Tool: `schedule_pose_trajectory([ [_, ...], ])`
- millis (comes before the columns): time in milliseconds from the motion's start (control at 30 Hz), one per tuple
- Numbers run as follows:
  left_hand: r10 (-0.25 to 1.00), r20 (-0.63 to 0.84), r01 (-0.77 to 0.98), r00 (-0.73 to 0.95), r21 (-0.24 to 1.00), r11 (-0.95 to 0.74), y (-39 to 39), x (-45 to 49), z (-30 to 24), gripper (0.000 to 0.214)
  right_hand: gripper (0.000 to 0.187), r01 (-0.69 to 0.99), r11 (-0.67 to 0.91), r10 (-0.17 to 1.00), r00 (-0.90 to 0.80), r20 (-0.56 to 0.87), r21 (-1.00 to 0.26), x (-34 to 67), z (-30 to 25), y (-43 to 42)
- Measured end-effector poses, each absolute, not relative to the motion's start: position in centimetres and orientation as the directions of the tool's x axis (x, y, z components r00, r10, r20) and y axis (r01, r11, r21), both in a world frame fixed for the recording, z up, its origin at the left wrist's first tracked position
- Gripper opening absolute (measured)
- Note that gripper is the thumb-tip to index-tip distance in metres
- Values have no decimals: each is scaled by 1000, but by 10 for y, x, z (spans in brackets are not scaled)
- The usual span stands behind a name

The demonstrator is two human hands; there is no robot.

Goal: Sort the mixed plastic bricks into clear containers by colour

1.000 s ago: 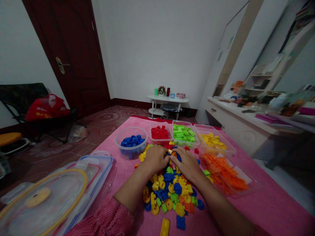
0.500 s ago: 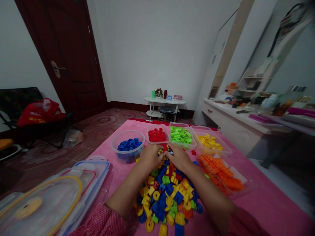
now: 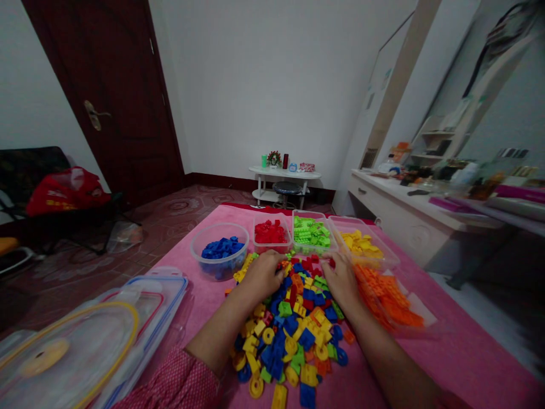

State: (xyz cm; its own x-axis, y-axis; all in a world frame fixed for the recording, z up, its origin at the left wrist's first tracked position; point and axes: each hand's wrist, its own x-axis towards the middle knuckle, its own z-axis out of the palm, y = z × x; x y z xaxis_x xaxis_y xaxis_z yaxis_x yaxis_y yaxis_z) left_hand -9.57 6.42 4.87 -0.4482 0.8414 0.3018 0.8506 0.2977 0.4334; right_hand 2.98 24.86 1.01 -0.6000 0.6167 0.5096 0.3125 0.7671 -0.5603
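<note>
A loose heap of mixed toy building bricks, in blue, yellow, green, red and orange, spreads over the pink cloth in front of me. My left hand rests at the heap's far left part, thumb and fingers apart over small bricks; some fingertips are hidden. On the far right side of the heap lies my right hand, fingers stretched out beside red bricks. Neither hand visibly grips a brick. Just beyond them stand a tub of red bricks and a tub of green bricks.
A round tub of blue bricks stands left, and tubs of yellow bricks and orange bricks stand right. Stacked clear lids lie at the near left of the pink cloth. A cluttered white dresser is farther right.
My hands have moved apart from where they met at the heap's far end, the right one going right. Bricks between them now show more spread out.
</note>
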Motion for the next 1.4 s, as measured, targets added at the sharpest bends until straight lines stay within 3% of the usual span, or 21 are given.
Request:
schedule_pose_trajectory([
  [233,844,269,846,-464,418,332,64,-94,49,40,29,519,725,686,-606,404,-453,28,-3,253],
  [400,856,244,850,-456,406,336,64,-93,49,41,29,403,762,619,-683,388,-507,21,2,249],
  [767,845,178,818,-504,413,401,62,-87,52,40,35,337,819,510,-800,318,-464,6,4,248],
  [1033,843,196,823,-501,408,395,63,-88,48,43,27,149,804,344,-906,246,-575,-11,12,249],
  [1400,828,257,808,-499,483,337,66,-98,43,45,25,16,613,313,-923,224,-790,-4,21,233],
])
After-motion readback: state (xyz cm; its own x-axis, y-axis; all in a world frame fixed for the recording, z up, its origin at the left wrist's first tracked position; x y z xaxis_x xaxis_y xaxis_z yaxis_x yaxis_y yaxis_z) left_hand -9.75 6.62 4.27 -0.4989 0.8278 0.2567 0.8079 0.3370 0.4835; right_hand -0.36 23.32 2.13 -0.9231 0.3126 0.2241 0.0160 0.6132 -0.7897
